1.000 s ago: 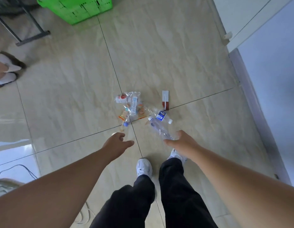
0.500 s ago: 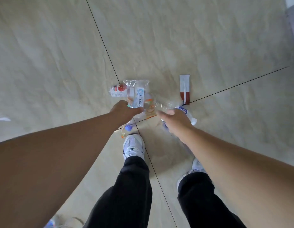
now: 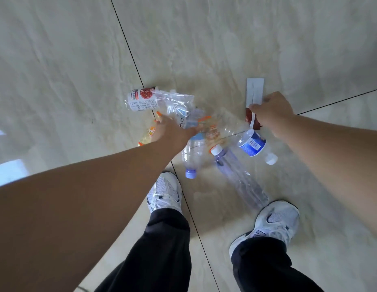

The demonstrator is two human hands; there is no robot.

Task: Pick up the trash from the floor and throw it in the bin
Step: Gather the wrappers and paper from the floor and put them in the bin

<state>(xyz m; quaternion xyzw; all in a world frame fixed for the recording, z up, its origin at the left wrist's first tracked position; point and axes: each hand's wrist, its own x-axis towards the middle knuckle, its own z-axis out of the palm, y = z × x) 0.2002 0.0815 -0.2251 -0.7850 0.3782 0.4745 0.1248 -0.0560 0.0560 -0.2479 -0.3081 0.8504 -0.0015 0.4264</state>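
A pile of trash lies on the tiled floor in front of my feet. My left hand (image 3: 172,132) reaches into it, fingers closed on a clear plastic bag (image 3: 178,103) and mixed wrappers. My right hand (image 3: 272,110) is closed over the lower end of a flat red and white packet (image 3: 255,89), pinching its white strip. Nearby lie a small red-label bottle (image 3: 141,100), a clear bottle with a blue cap (image 3: 191,158), a long clear bottle with a white cap (image 3: 241,180), a blue-label bottle (image 3: 254,145) and an orange wrapper (image 3: 148,134). No bin is in view.
My white shoes stand just behind the pile, the left shoe (image 3: 165,191) and the right shoe (image 3: 274,224). Beige glossy floor tiles (image 3: 225,39) with dark joints stretch all around. A bright reflection (image 3: 8,171) shows at the left edge.
My right hand has moved from the blue-label bottle up to the red and white packet. My left hand stays in the pile, gripping the plastic bag. My feet have stepped apart and the view is closer.
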